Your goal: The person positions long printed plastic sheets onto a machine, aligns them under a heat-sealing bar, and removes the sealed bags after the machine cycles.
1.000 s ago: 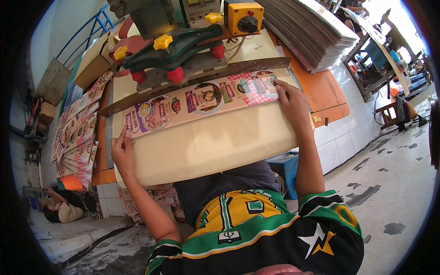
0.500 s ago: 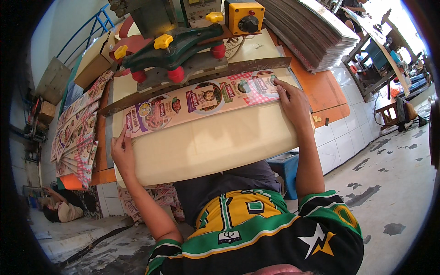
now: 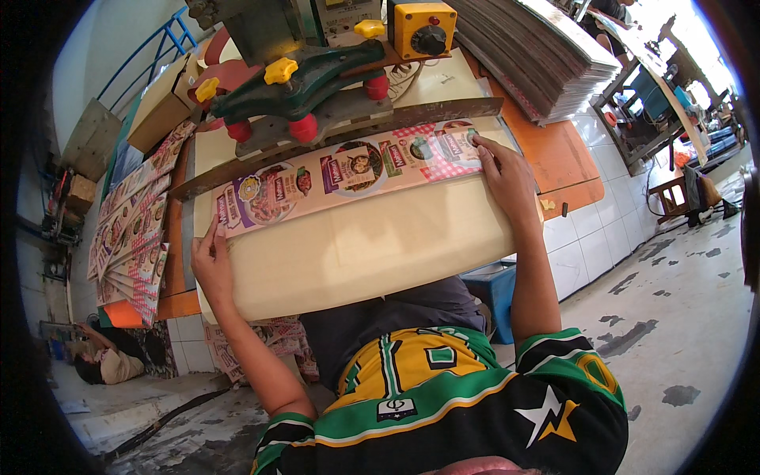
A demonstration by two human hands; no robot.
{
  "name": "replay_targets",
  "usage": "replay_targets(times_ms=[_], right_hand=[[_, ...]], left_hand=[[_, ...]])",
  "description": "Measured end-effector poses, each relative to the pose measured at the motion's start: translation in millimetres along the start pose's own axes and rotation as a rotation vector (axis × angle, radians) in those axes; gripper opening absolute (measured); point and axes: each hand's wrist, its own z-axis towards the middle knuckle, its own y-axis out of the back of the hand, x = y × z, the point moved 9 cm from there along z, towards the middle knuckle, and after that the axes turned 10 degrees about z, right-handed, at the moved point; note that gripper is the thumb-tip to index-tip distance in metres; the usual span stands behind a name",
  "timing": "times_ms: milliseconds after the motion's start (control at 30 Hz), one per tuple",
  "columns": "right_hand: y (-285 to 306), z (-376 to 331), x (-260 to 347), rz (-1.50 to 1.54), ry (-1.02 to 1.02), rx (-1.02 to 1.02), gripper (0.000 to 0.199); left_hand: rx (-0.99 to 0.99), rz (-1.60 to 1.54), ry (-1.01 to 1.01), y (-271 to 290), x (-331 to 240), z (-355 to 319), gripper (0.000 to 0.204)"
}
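A long printed strip (image 3: 317, 188) with food pictures lies across the cream-coloured padded board (image 3: 356, 249) under a press. Its far edge is close along a dark metal bar (image 3: 443, 113). My left hand (image 3: 211, 260) pinches the strip's left end, thumb and forefinger near the corner. At the other end, my right hand (image 3: 503, 170) grips the right corner, its fingertips on the print. The strip looks flat. Above and beyond it stands the press head, a dark green clamp arm (image 3: 317, 91) with yellow knobs and red feet.
Fanned stacks of printed sheets (image 3: 131, 229) lie at the left beside a cardboard box (image 3: 162, 103). A tall pile of flat boards (image 3: 538, 59) stands at the back right. A yellow control box (image 3: 423, 30) sits on the press. Below the table is a blue bin (image 3: 492, 293).
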Motion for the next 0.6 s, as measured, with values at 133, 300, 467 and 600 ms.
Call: replay_targets(times_ms=[133, 300, 467, 600], right_hand=[[0.5, -0.5, 1.6, -0.001, 0.023, -0.011, 0.028], [-0.4, -0.1, -0.2, 0.002, 0.031, -0.018, 0.028], [-0.4, 0.3, -0.6, 0.004, 0.028, -0.012, 0.028], [-0.6, 0.4, -1.2, -0.002, 0.033, -0.022, 0.028]], left_hand=[[0.004, -0.01, -0.002, -1.1, 1.7, 0.4, 0.034], [-0.008, -0.005, -0.017, -0.2, 1.9, 0.8, 0.034], [-0.015, -0.001, -0.042, -1.5, 3.7, 1.8, 0.034], [-0.013, 0.005, -0.031, -0.9, 2.8, 1.4, 0.034]])
